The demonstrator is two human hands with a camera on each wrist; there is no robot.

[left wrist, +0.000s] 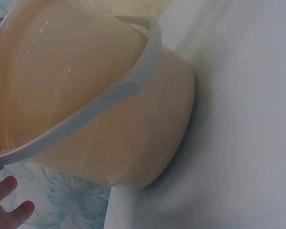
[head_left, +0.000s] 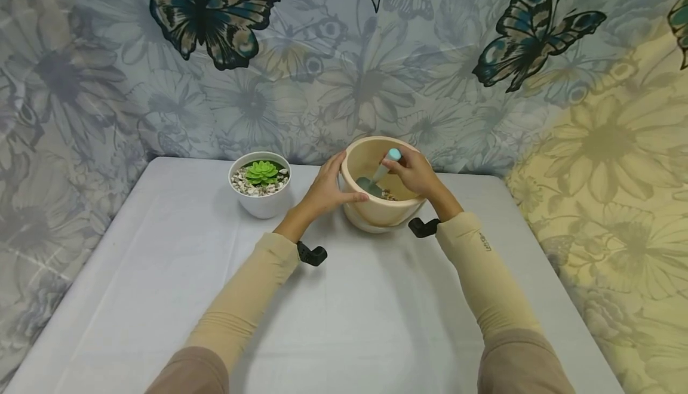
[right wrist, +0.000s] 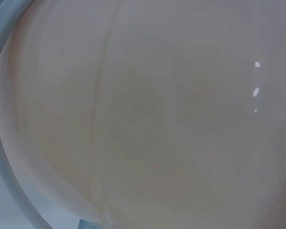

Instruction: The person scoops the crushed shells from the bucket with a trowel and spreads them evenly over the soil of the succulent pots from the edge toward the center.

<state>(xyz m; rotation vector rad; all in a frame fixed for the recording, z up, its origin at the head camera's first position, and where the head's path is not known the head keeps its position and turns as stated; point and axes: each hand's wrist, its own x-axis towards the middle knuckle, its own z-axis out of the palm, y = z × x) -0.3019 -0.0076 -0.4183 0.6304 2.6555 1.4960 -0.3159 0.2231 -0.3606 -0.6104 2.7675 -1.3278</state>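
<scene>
A cream bucket (head_left: 380,209) stands upright toward the back of the table, its pale carrying handle (left wrist: 81,118) hanging down the outside. My left hand (head_left: 329,190) rests against its left side, thumb laid along the front rim and other fingers stretched up the wall. Fingertips (left wrist: 22,212) show spread beside the bucket in the left wrist view. Reaching over the right rim, my right hand (head_left: 417,173) grips a small trowel (head_left: 371,187) by its handle, which has a light blue end. The grey-green blade points down inside, next to small brownish bits (head_left: 388,195). Bucket wall fills the right wrist view.
Left of the bucket stands a white pot (head_left: 263,204) with a green succulent (head_left: 261,172) among pale pebbles. A white cloth covers the table (head_left: 344,322). Butterfly-patterned fabric (head_left: 371,83) hangs right behind the back edge.
</scene>
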